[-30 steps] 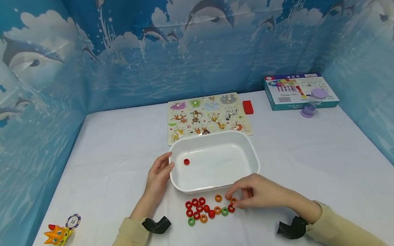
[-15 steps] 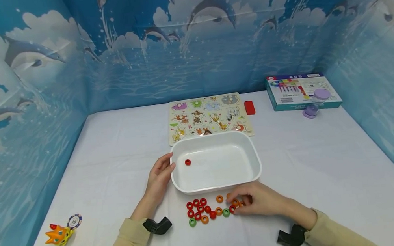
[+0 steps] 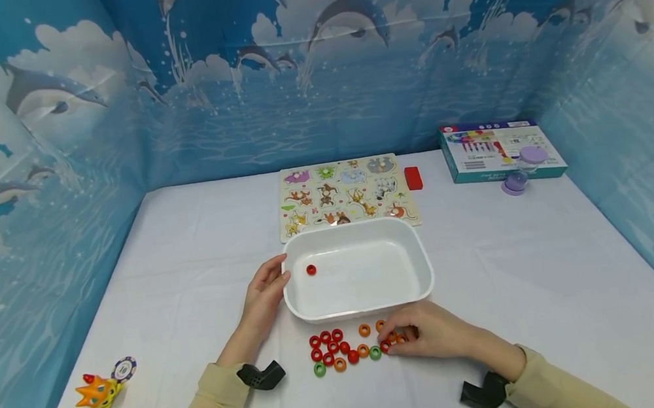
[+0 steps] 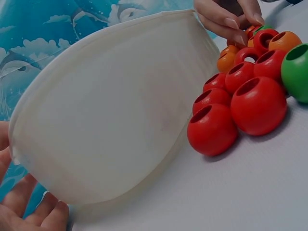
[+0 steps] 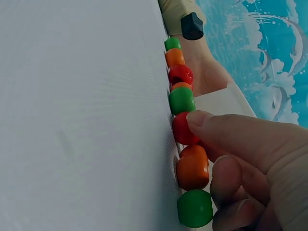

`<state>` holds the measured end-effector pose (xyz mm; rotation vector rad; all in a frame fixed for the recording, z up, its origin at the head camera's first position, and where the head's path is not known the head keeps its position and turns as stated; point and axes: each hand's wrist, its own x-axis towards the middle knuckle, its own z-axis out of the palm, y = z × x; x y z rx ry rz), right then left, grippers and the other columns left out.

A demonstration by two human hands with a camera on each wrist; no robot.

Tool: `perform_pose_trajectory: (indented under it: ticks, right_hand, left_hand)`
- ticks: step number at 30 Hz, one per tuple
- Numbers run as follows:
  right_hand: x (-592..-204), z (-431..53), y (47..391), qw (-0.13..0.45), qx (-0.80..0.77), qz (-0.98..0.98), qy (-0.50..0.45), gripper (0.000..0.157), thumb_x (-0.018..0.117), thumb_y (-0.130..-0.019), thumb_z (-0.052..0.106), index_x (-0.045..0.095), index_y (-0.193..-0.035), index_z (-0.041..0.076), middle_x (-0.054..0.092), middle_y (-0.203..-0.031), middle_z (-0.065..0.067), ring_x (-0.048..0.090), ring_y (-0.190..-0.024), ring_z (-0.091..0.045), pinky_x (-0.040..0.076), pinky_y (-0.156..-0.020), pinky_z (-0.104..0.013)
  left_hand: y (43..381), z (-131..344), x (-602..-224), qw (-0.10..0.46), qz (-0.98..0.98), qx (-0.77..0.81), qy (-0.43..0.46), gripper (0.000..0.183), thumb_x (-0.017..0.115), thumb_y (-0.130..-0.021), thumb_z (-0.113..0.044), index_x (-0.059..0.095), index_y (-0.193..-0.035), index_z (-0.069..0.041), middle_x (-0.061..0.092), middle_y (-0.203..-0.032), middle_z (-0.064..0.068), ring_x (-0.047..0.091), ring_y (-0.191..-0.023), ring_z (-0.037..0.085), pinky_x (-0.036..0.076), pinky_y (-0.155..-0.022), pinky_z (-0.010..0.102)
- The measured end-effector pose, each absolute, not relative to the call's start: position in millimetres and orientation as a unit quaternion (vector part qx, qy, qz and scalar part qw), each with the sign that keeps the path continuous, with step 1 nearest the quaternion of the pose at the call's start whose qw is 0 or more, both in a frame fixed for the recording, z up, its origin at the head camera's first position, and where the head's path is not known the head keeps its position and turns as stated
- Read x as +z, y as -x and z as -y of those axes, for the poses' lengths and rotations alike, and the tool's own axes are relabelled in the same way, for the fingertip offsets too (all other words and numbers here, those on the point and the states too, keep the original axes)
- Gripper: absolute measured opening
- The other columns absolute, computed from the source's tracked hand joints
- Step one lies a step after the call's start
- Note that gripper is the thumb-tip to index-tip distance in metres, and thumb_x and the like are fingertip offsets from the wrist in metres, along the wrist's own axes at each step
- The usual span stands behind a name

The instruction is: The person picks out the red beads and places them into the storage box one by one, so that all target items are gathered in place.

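My left hand (image 3: 265,296) touches the left end of a white plastic tray (image 3: 368,265) with its fingertips and thumb, outside the rim. One red bead (image 3: 311,270) lies inside, toward the tray's left end. Just in front of the tray, my right hand (image 3: 430,330) pinches a red bead (image 5: 181,129) between thumb and fingers, low at the white cloth. Around it sit several loose beads with large holes: red beads (image 3: 325,337) grouped at the left, orange beads (image 3: 340,364) among them and under my right fingers, and green beads (image 3: 319,369).
Behind the tray lies a wooden animal puzzle board (image 3: 349,192), with a red block (image 3: 413,178) beside it. A flat boxed toy set (image 3: 494,155) and a purple-capped hourglass-shaped item (image 3: 520,179) stand back right. An orange figure toy (image 3: 98,393) sits front left.
My right hand has come down slightly toward the front, from an orange bead to a red one. More orange beads show beside its fingers. My left hand stays at the tray.
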<state>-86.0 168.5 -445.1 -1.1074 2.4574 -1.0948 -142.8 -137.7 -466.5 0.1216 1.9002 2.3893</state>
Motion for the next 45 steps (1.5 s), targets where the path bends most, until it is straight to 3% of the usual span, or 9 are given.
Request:
perform_pose_trajectory:
  ticks: [11,20,26,33,39,45]
  right_hand:
    - [-438.2,-169.3,84.8,0.116,-0.351,-0.846,0.384,0.016,0.069,-0.078,0.026,0.064,-0.093,0.029,0.055,-0.074,0.020,0.046,-0.054,0.002,0.042,-0.047,-0.016]
    - [-394.4,-176.4,90.3,0.132,-0.377,-0.823,0.403,0.013,0.067,-0.081,0.026,0.065,-0.094,0.025,0.059,-0.084,0.017,0.050,-0.060,0.000,0.044,-0.049,-0.017]
    - [-348.1,-167.0,120.1,0.097,-0.363,-0.820,0.432,0.016,0.067,-0.081,0.021,0.064,-0.096,0.024,0.060,-0.091,0.014,0.052,-0.063,-0.002,0.046,-0.050,-0.020]
    - [-320.0,-133.8,163.3,0.071,-0.330,-0.832,0.440,0.017,0.067,-0.080,0.026,0.065,-0.097,0.022,0.060,-0.087,0.014,0.052,-0.064,-0.004,0.046,-0.053,-0.023]
    - [-332.1,-99.5,202.1,0.095,-0.355,-0.827,0.426,0.016,0.068,-0.080,0.023,0.066,-0.095,0.019,0.062,-0.088,0.011,0.056,-0.069,-0.006,0.049,-0.060,-0.026]
    - [-363.2,-79.3,236.0,0.153,-0.397,-0.814,0.396,0.020,0.067,-0.080,0.021,0.066,-0.098,0.013,0.062,-0.091,0.008,0.058,-0.072,-0.010,0.050,-0.066,-0.027]
  left_hand:
    - [143.4,137.1,-467.4,0.044,-0.621,0.782,-0.037,0.047,0.062,-0.084,-0.022,0.045,-0.126,-0.009,0.033,-0.140,0.003,0.028,-0.127,0.012,0.036,-0.096,0.025]
    - [142.1,138.0,-467.0,0.040,-0.612,0.789,-0.037,0.047,0.063,-0.083,-0.021,0.045,-0.125,-0.007,0.035,-0.138,0.005,0.031,-0.126,0.013,0.038,-0.094,0.027]
    - [142.5,137.7,-467.5,0.041,-0.612,0.789,-0.039,0.047,0.062,-0.084,-0.021,0.045,-0.126,-0.007,0.033,-0.140,0.004,0.029,-0.127,0.011,0.037,-0.095,0.025]
    - [142.1,137.6,-468.9,0.046,-0.611,0.789,-0.038,0.046,0.061,-0.084,-0.021,0.045,-0.125,-0.008,0.034,-0.139,0.002,0.030,-0.126,0.012,0.037,-0.095,0.026]
    - [142.2,138.5,-467.9,0.046,-0.613,0.788,-0.035,0.047,0.061,-0.084,-0.022,0.045,-0.126,-0.009,0.033,-0.139,0.002,0.029,-0.127,0.012,0.037,-0.095,0.026]
    - [144.0,137.8,-468.8,0.050,-0.607,0.793,-0.035,0.047,0.062,-0.084,-0.021,0.045,-0.126,-0.008,0.032,-0.140,0.002,0.027,-0.128,0.011,0.037,-0.096,0.027]
